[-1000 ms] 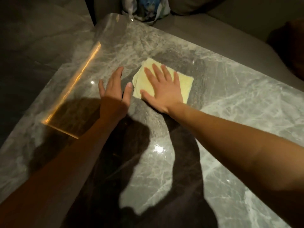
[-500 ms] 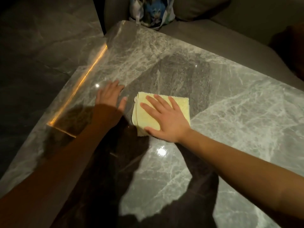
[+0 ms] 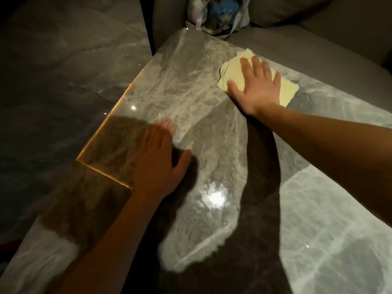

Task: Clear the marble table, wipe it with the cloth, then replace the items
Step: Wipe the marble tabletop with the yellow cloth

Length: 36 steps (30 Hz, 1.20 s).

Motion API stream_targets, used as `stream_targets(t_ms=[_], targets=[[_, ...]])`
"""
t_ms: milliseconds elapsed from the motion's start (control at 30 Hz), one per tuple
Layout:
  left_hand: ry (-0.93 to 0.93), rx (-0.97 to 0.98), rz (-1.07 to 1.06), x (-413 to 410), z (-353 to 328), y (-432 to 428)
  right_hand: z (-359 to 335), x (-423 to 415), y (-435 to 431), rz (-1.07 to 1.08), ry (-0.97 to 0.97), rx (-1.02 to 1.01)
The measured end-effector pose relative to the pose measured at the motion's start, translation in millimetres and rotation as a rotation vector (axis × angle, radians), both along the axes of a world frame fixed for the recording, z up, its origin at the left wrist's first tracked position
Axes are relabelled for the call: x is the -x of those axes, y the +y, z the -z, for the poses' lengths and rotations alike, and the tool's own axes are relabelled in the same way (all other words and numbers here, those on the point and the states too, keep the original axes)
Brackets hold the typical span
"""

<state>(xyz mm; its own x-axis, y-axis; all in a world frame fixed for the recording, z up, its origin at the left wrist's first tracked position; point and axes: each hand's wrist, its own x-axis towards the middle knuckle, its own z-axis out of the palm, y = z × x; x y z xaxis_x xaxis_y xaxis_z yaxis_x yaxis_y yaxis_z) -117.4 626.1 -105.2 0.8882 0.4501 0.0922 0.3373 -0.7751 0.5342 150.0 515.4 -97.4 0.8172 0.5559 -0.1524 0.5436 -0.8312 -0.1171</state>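
No text, label, brand, number or sign is showing legibly anywhere. The printed bag (image 3: 218,15) lying on the sofa beyond the marble table (image 3: 331,209) is showing a blue-and-white picture, but no letters can be made out on it, and the yellow cloth (image 3: 233,75) is bearing no visible tag.

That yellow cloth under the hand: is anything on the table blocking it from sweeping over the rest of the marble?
Nothing visible does. The right hand lies flat on the yellow cloth near the table's far edge, and the marble table around it shows only shadows and light glare. The left hand rests flat on the marble nearer the person, off to the left.
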Motion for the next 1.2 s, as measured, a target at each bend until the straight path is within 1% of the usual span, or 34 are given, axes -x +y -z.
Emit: stream_targets(t_ms=[67, 233, 367, 467, 567, 667, 767, 833, 967, 1033, 1133, 1200], targets=[[0.016, 0.013, 0.027, 1, -1, 1, -1, -12, 20, 0.025, 0.008, -0.006], [0.011, 0.059, 0.062, 2, -3, 0, -1, -19, 72, -0.044, -0.021, -0.027], [-0.023, 0.088, 0.058, 2, -1, 1, 1, 4, 107, -0.203, -0.023, -0.031], [-0.065, 0.108, 0.055, 2, 0, 0, 1, 24, 116, -0.306, -0.022, -0.033], [-0.102, 0.074, -0.004, 3, 0, -2, -1, 45, 110, -0.396, -0.025, -0.036], [-0.140, 0.094, -0.092, 2, -1, 0, -2, 76, 96, -0.478, -0.002, -0.047], [-0.222, 0.135, -0.141, 1, -1, 1, -5, 110, 78, -0.505, 0.017, -0.038], [-0.234, 0.157, -0.173, 2, -1, 1, -6, 134, 66, -0.508, 0.026, -0.014], [-0.263, 0.106, -0.165, 5, 2, 1, -7, 180, 44, -0.541, 0.014, 0.034], [-0.244, 0.120, -0.158, 6, 2, 0, -6, 198, 34, -0.535, 0.019, 0.021], [-0.180, 0.217, -0.175, 22, 0, -4, -6, 219, 19, -0.518, 0.053, -0.041], [-0.144, 0.172, -0.152, 41, 1, -1, -5, 228, 9, -0.554, 0.076, -0.055]])
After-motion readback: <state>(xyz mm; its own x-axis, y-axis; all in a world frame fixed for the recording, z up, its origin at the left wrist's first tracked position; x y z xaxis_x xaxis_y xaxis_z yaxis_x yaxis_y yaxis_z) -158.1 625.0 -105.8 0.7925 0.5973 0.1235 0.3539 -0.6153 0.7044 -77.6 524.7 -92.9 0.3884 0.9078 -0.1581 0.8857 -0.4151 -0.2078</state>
